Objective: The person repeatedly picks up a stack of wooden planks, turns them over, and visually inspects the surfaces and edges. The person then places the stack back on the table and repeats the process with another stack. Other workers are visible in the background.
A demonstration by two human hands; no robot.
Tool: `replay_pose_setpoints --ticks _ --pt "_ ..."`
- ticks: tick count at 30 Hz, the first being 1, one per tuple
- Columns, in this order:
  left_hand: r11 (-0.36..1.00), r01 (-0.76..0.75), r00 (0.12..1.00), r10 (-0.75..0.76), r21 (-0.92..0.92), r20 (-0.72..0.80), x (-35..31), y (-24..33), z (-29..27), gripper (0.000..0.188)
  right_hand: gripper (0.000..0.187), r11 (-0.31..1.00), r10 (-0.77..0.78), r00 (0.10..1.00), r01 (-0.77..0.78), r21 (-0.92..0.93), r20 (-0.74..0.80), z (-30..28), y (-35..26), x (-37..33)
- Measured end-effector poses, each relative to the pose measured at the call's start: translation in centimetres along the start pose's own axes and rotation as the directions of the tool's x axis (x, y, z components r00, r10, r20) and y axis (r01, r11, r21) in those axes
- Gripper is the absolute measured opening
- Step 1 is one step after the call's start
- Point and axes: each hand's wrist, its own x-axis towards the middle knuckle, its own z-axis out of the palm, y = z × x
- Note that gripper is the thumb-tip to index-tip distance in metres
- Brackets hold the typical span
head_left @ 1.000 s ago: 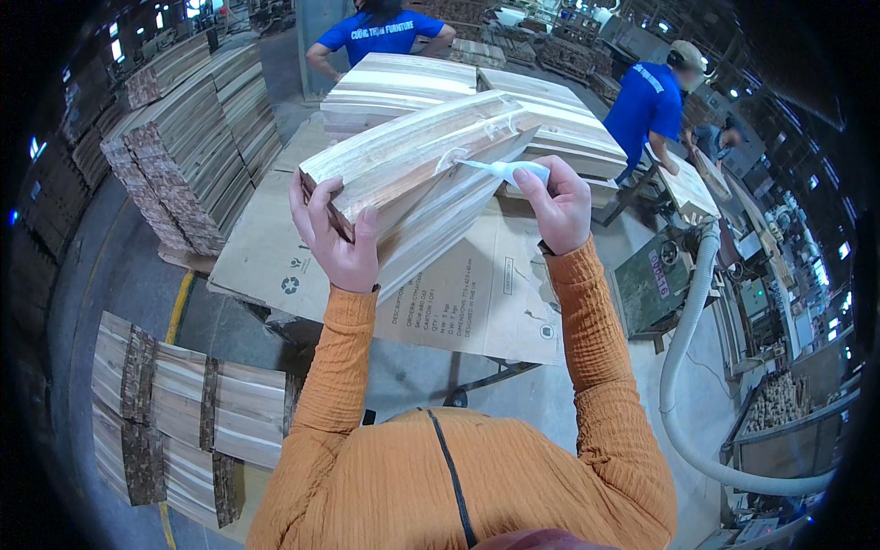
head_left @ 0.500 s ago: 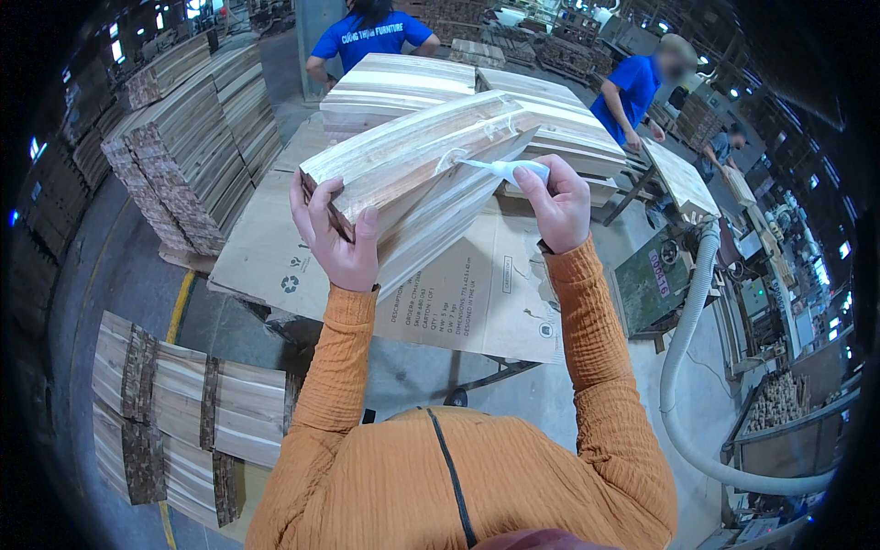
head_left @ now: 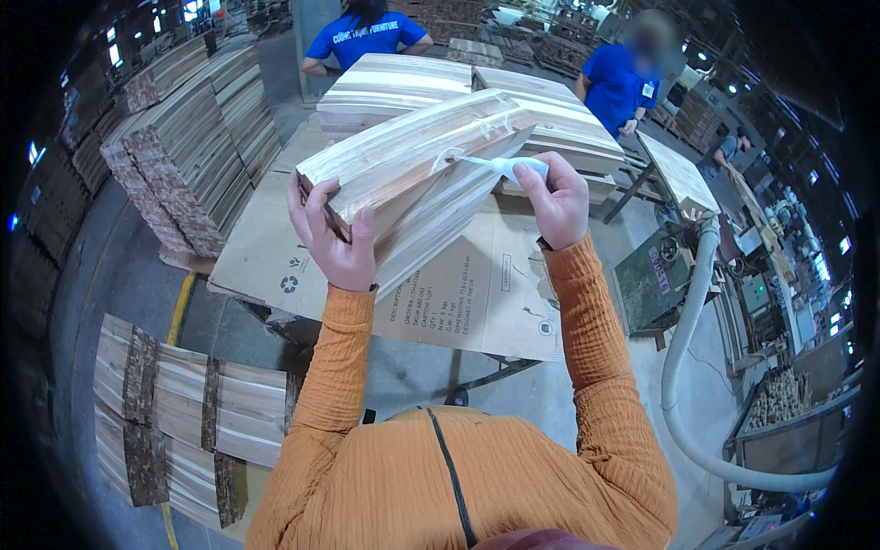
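My left hand (head_left: 337, 236) grips the near left end of a wooden board (head_left: 394, 160), fingers curled around its end and thumb on the near side. The board is held tilted above a stack of similar boards (head_left: 440, 225). In my right hand (head_left: 557, 202) is a small white squeeze bottle (head_left: 518, 168) with a long thin nozzle, pinched between thumb and fingers. Its tip touches or nearly touches a dark knot (head_left: 450, 158) on the board's face. Pale smeared marks ring the knot, and another whitish mark (head_left: 504, 121) lies nearer the far end.
Cardboard (head_left: 458, 312) covers the table under the boards. More board stacks (head_left: 403, 78) stand behind, at the left (head_left: 183, 147) and on the lower left floor (head_left: 183, 403). A grey hose (head_left: 674, 385) curves past a green machine (head_left: 646, 280). Co-workers in blue shirts (head_left: 616, 87) stand beyond.
The nozzle tip has shifted slightly, and the knot's pale ring looks fuller. At the far right, the co-worker in blue has turned and straightened. My left hand keeps its grip.
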Motion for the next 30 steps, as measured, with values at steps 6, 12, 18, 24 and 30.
replay_pose_setpoints --ticks 6,12,18,24,30 --pt "0.999 0.0 1.0 -0.001 -0.032 -0.02 0.0 0.2 0.1 0.046 0.021 0.999 0.026 1.0 -0.026 0.033 0.003 0.4 0.2 -0.1" --pt "0.999 -0.024 1.0 0.024 0.024 -0.007 0.0 0.2 0.1 0.046 0.02 0.993 0.063 0.998 -0.063 0.097 0.005 0.2 1.1 -0.5" --pt "0.997 0.065 0.998 -0.066 -0.029 -0.012 0.7 -0.7 0.1 0.046 0.015 0.652 0.427 0.904 -0.289 0.701 -0.025 -2.4 5.5 -4.4" --pt "0.996 0.091 0.996 -0.091 -0.009 -0.012 1.7 -2.9 -0.4 0.038 0.014 0.397 0.822 0.566 -0.479 0.783 -0.07 -5.6 11.7 -16.5" --pt "0.986 0.145 0.989 -0.145 -0.079 0.003 1.1 -1.8 0.2 0.036 0.022 0.63 0.753 0.473 -0.72 0.291 -0.457 -11.0 18.5 -29.3"
